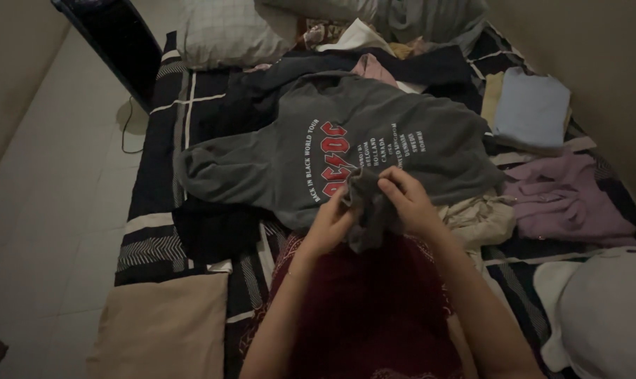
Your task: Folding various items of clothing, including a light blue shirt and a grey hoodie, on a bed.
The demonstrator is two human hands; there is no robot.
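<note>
Dark red cloth (374, 309) covers the person's lap at the bottom of the view, and both forearms reach out over it. Going left to right: a beige pillow (160, 326) lies at the near left corner of the striped mattress (149, 238), beside the pale floor (44, 210). Past it a grey T-shirt (332, 147) with red and white print is spread flat, print up, its sleeve pointing left and its body lying over a dark garment (213, 228).

The left hand (330, 226) and the right hand (409, 203) meet at the shirt's near edge. Both are closed on a bunched piece of that grey cloth, the left pinching from below, the right curled over the top with fingers bent. The shirt stretches away from the hands toward the head of the bed.

Judging by this, the folding of this shirt is barely begun: only the near edge is gathered, and sleeves and body remain open. Further right a folded light blue garment (532, 105) rests near the wall, a folded lilac top (564, 200) lies nearer, and a white bundle (602, 309) sits at the right edge. Unsorted clothes (374, 35) are heaped beyond the shirt.
</note>
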